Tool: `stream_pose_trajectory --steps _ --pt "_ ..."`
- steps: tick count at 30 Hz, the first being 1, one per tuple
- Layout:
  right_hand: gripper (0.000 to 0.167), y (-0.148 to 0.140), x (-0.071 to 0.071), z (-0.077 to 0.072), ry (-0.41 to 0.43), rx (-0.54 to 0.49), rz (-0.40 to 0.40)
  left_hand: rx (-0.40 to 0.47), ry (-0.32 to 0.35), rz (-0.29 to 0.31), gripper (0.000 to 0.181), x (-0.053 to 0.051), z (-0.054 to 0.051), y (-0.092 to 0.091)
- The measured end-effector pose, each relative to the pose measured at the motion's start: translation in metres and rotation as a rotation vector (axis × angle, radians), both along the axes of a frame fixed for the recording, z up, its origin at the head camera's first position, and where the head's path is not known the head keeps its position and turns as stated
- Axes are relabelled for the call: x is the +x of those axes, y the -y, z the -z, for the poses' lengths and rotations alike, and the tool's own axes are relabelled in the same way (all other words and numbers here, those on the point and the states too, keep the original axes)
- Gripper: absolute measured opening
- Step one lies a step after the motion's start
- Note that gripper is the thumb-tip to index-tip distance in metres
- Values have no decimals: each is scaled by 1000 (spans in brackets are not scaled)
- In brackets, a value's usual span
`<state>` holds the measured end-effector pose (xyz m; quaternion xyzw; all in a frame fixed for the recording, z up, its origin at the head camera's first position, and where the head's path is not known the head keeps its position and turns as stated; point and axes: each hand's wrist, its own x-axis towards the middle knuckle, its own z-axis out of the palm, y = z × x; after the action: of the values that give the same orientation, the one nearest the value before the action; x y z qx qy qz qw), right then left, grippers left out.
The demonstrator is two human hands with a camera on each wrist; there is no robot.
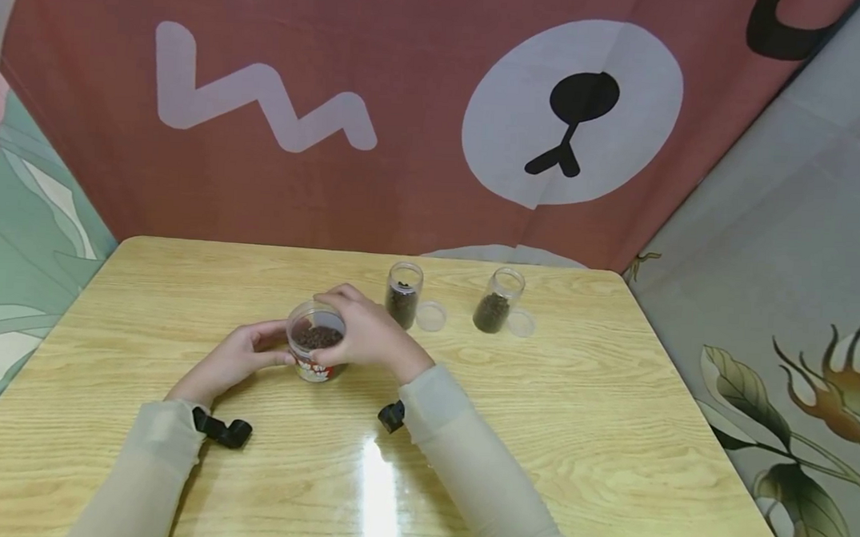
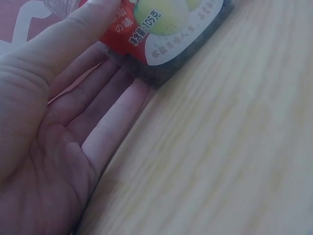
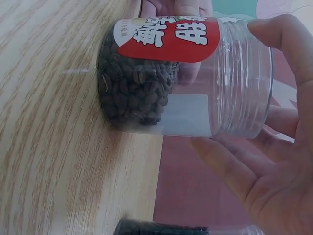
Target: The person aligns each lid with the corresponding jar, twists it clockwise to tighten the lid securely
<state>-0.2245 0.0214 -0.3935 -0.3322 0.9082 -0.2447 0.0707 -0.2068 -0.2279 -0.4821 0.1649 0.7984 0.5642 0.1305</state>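
Note:
A clear, lidless plastic jar [image 1: 313, 372] with a red label stands upright on the table, partly filled with dark brown beans [image 3: 132, 90] that look like coffee beans. My left hand [image 1: 242, 358] holds its left side, thumb in front and fingers reaching behind. In the left wrist view, the thumb lies against the printed label [image 2: 156, 29]. From the right, my right hand [image 1: 369, 334] grips the jar near its open rim, thumb on the near side and fingers on the far side. The right wrist view shows the threaded neck [image 3: 239, 78] between thumb and fingers.
Two narrower clear jars, a left one [image 1: 402, 303] and a right one [image 1: 493, 310], stand open at the back with dark contents. Beside each lies a clear round lid [image 1: 431, 317]. The wooden table [image 1: 574, 435] meets a printed cloth [image 1: 296, 190] at its back edge.

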Motion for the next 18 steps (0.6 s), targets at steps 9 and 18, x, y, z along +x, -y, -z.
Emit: stream_pose_trajectory --steps 9,18 --pt "88 -1 0 2 -7 13 6 6 15 -3 61 0 -1 0" --pt "86 1 -2 -2 9 65 -6 8 8 -5 62 1 -2 -1"
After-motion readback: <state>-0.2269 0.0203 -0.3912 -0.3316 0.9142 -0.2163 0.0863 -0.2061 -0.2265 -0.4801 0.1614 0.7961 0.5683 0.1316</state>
